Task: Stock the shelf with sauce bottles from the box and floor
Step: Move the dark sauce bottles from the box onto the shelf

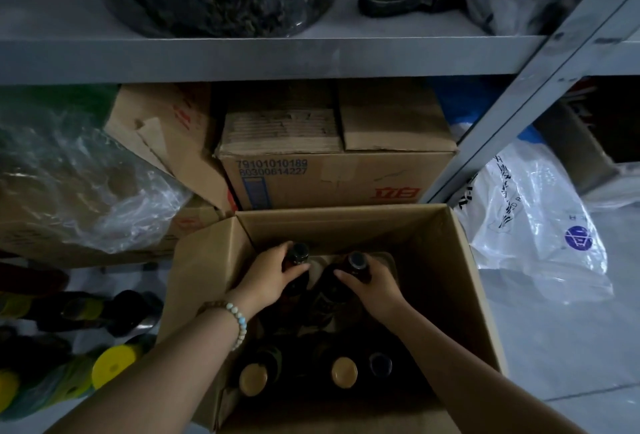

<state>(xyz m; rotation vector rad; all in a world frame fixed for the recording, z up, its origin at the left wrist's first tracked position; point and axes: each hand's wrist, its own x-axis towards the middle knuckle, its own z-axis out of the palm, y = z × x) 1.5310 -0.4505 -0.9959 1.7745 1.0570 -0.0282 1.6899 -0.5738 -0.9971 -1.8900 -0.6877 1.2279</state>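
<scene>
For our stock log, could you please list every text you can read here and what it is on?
"79101010189": closed carton, blue print.
"80300614227": same carton, line below.
"立白" (likely): same carton, red.
Red print on tilted carton: unreadable.
Black print on white bag: blurred.

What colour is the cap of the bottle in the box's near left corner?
The cap is tan-gold; the head view shows it.

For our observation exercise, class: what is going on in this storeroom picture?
A person reaches both hands into an open cardboard box by a metal shelf. The left hand grips one dark bottle near its cap, the right hand grips a second bottle. More capped bottles stand nearer in the box.
</scene>
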